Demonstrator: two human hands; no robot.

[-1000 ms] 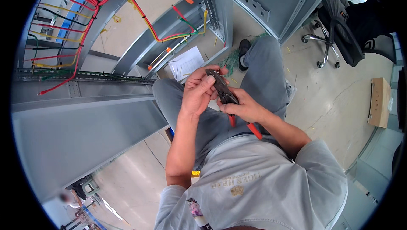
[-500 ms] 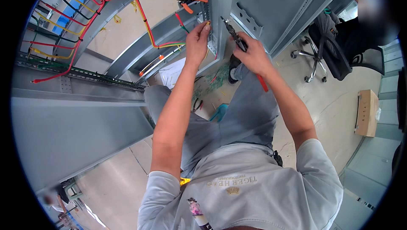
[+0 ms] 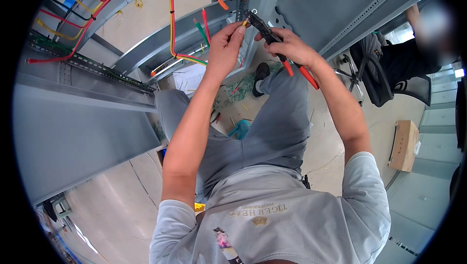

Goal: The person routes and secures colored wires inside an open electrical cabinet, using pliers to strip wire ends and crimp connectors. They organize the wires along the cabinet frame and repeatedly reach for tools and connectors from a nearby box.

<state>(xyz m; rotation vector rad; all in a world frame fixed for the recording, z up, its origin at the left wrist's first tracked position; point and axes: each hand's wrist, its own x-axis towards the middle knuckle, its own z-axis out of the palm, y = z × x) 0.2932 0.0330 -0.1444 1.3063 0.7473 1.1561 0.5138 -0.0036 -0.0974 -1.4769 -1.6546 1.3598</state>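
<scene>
Yellow wire [image 3: 245, 22], pinched by the closed grip of the left hand [image 3: 226, 44] at the tip of red-handled pliers [image 3: 265, 31] encircled by the right hand's [image 3: 293, 50] grip, is judged positioned but unfinished, while red wire [image 3: 205, 23] and green wire [image 3: 200, 31] beyond are seen loose-ended.

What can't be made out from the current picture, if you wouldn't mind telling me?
All in the head view:
- Yellow wire: tip too small to judge; the rest covered by the left hand.
- Red-handled pliers: partly hidden by the right hand.
- Teal object: partly hidden by the trousers.
- Vertical wires: cut off by the top edge.
</scene>
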